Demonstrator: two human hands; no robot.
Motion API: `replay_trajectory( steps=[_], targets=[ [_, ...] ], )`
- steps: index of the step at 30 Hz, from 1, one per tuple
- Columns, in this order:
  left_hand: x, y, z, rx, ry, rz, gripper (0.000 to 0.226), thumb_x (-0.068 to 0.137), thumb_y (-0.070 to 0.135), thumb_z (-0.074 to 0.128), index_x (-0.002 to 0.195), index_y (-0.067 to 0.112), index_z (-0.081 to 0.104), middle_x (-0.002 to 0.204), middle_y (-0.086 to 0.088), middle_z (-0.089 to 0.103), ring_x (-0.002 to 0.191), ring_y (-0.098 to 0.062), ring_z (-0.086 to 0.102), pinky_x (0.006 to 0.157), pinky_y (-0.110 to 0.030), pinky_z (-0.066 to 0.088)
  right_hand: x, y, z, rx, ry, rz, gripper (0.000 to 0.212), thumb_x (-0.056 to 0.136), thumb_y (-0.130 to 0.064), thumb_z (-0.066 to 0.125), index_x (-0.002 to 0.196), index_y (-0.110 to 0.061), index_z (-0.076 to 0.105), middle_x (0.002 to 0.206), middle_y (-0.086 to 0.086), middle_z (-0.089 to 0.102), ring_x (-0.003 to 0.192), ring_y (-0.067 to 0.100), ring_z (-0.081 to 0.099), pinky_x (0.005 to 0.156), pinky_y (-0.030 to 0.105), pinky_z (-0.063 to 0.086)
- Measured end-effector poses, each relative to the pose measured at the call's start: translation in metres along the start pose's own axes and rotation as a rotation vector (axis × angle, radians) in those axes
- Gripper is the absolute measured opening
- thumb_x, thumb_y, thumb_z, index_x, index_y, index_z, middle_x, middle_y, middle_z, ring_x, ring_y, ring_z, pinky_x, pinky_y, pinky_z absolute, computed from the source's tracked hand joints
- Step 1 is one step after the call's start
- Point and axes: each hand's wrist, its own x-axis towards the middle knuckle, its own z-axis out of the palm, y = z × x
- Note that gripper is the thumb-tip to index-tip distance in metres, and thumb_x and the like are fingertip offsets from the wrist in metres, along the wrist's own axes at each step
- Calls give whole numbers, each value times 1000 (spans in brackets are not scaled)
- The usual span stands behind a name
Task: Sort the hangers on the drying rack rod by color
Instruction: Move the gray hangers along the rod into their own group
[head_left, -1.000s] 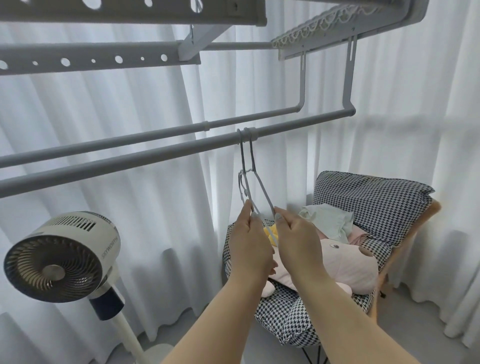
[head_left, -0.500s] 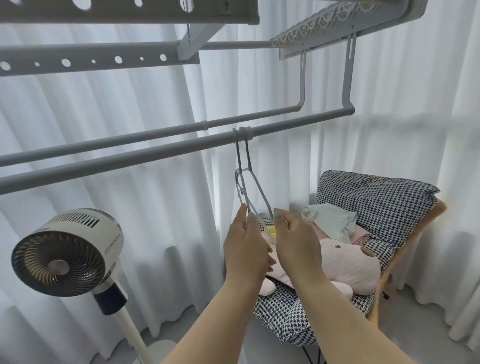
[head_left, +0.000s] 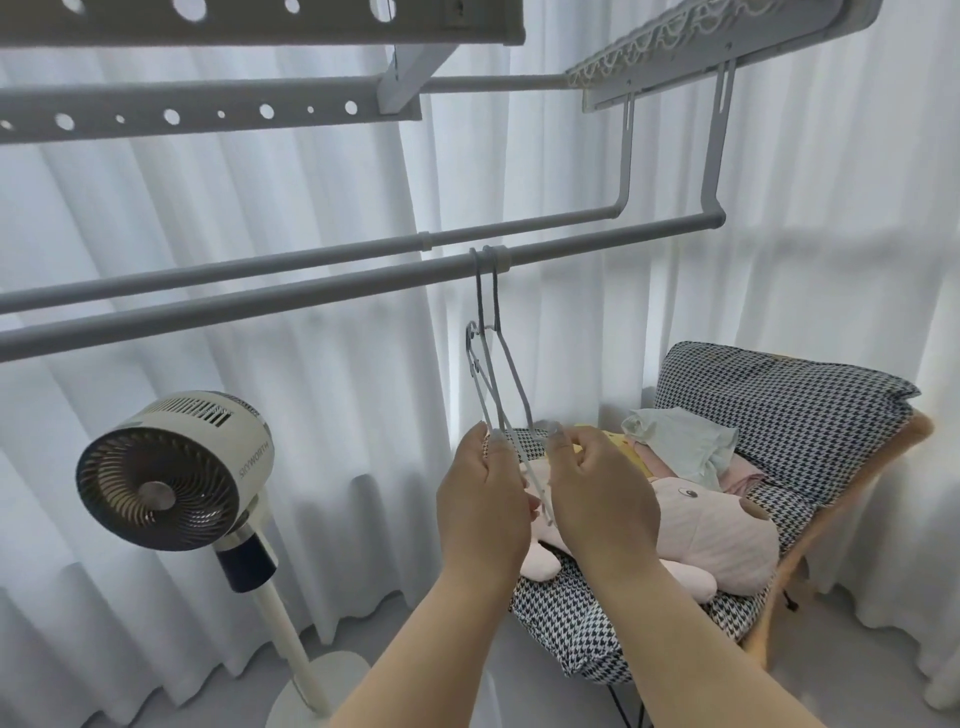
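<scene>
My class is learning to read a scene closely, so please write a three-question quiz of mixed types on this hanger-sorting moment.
1. True or false: both grey hangers hook over the front rod.
2. What does each of the hands, left hand and right hand, pinch?
A. the curtain
B. a hanger's lower part
C. the rod
3. Fill in: the standing ___ is left of the hands.

Key: 1 true; 2 B; 3 fan.

We can read one word only: "SKYWORTH", printed in grey on the side of the fan (head_left: 176, 470).
</scene>
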Motion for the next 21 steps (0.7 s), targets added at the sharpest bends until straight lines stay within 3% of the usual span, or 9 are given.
replay_trajectory(
  steps=[2, 4, 7, 9, 11, 14, 18, 19, 21],
  targets=[
    [-2, -2, -2, 23, 34, 14, 42, 97, 45, 37, 135, 32, 47, 95, -2, 69, 81, -16, 69, 88, -38, 54, -1, -1, -4, 1, 93, -33, 38, 96, -50, 38, 110, -22, 60, 102, -2, 63, 104, 21, 55, 83, 35, 42],
    [-4, -3, -8, 116, 69, 30, 52, 93, 52, 35, 136, 28, 50, 126, 2, 62, 113, -17, 59, 104, -36, 44, -3, -5, -7, 43, 238, -95, 35, 94, -45, 44, 112, -19, 59, 104, 0, 59, 107, 21, 51, 92, 36, 40],
    [-6, -2, -25, 237, 150, 57, 48, 101, 42, 34, 141, 20, 47, 126, 11, 48, 112, -3, 43, 102, -23, 31, -15, -25, -8, 178, 392, -248, 27, 92, -39, 47, 105, -18, 59, 92, -4, 53, 94, 17, 50, 86, 29, 36],
    [-8, -1, -43, 267, 193, 80, 54, 96, 48, 31, 137, 18, 51, 133, 1, 53, 120, -12, 47, 109, -33, 34, -32, -45, -2, 266, 393, -357, 27, 89, -41, 46, 98, -19, 59, 88, -6, 54, 88, 14, 51, 83, 26, 36],
    [-10, 2, -66, 286, 257, 78, 57, 95, 50, 31, 135, 16, 53, 138, -3, 52, 132, -21, 44, 112, -43, 34, -52, -66, 11, 341, 317, -426, 29, 87, -44, 42, 93, -21, 58, 86, -8, 56, 85, 11, 52, 81, 26, 38],
    [-15, 7, -114, 312, 377, 73, 45, 100, 38, 37, 138, 17, 51, 143, 0, 46, 138, -18, 34, 116, -37, 26, -81, -99, 40, 422, 109, -442, 27, 85, -48, 41, 89, -25, 56, 85, -13, 56, 84, 8, 52, 79, 24, 39],
    [-21, 7, -201, 338, 553, 91, 57, 86, 48, 29, 99, 2, 60, 114, -20, 62, 115, -41, 51, 99, -58, 41, -116, -139, 86, 421, -201, -426, 14, 93, -40, 48, 89, -28, 53, 85, -16, 54, 84, 5, 50, 74, 20, 35],
    [-25, 8, -224, 378, 600, 83, 54, 86, 46, 28, 94, 3, 60, 109, -17, 64, 111, -40, 53, 96, -57, 43, -127, -149, 99, 419, -265, -423, 13, 94, -38, 49, 89, -27, 53, 86, -14, 55, 84, 6, 50, 74, 22, 35],
    [-32, 10, -271, 437, 677, 50, 57, 88, 46, 28, 105, 4, 63, 113, -12, 64, 113, -33, 52, 100, -51, 40, -151, -173, 124, 437, -382, -412, 16, 95, -37, 49, 88, -23, 55, 86, -10, 58, 84, 10, 53, 74, 25, 38]
  ],
)
